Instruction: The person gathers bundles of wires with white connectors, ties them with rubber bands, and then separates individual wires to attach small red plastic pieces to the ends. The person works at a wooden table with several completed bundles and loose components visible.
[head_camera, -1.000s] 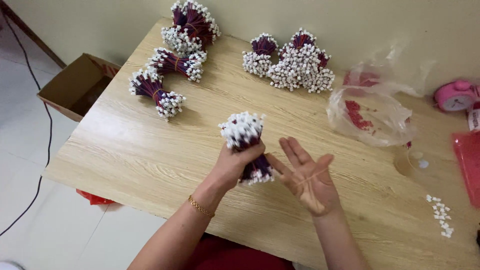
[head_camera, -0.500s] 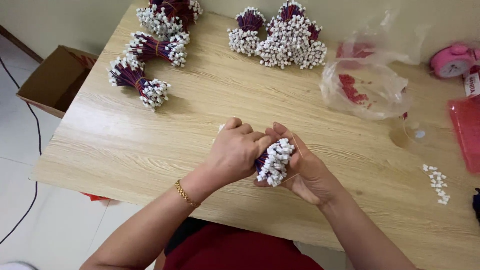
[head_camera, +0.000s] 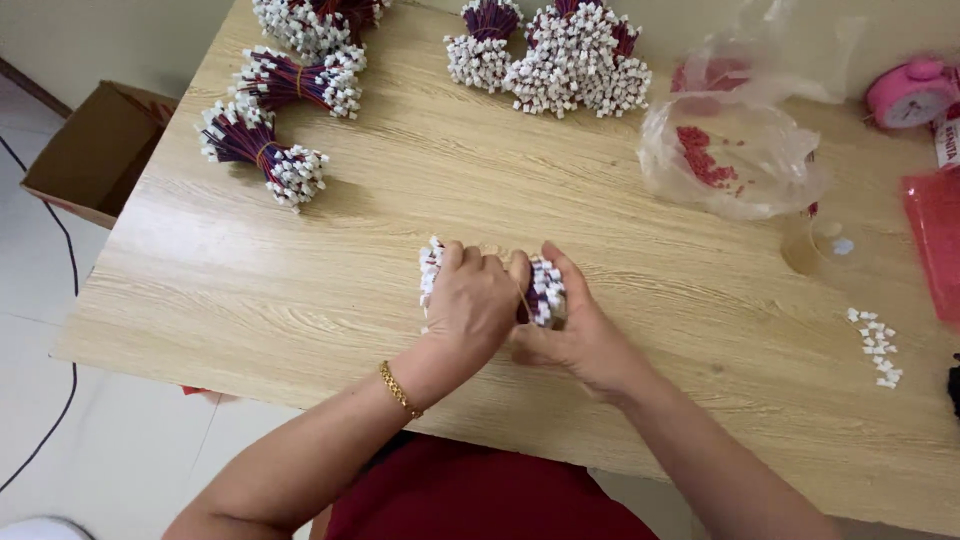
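Both hands, left hand (head_camera: 470, 300) and right hand (head_camera: 575, 335), closed around a white-tipped wire bundle (head_camera: 545, 290) lying between them on the wooden table (head_camera: 300, 290).

A home piecework corner: a plain wooden table (head_camera: 300, 300) against a bare wall, tied wire bundles (head_camera: 262, 150) heaped at its far edge, an open cardboard box (head_camera: 90, 150) on the tiled floor beside it.

L hand (head_camera: 468, 300) + R hand (head_camera: 575, 335) grip wire bundle (head_camera: 545, 290) | on table (head_camera: 400, 190)
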